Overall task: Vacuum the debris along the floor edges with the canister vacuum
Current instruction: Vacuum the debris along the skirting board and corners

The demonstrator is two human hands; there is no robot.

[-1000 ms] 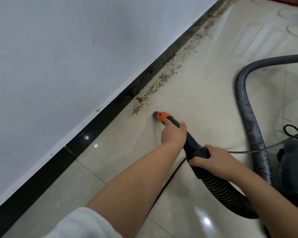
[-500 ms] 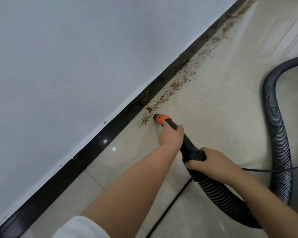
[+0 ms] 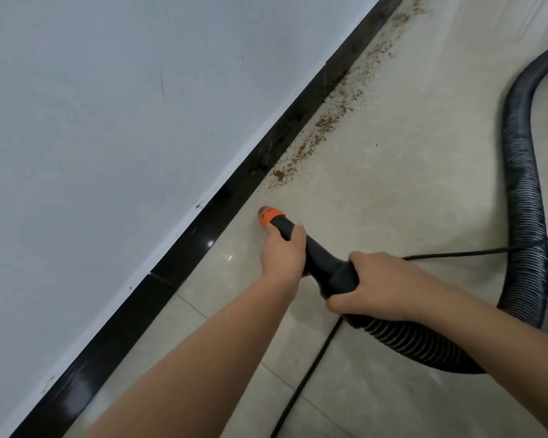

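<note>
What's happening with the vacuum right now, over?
Left hand grips nozzle end, right hand grips hose handle. Nozzle short of brown debris along baseboard. Power cord trails underneath, over.

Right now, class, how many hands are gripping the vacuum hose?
2: left hand behind the orange nozzle tip; right hand farther back, where the ribbed hose begins.

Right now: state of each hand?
Left hand: closed, gripping the vacuum nozzle just behind its orange tip.
Right hand: closed, gripping the nozzle's rear end where the hose joins.
</note>
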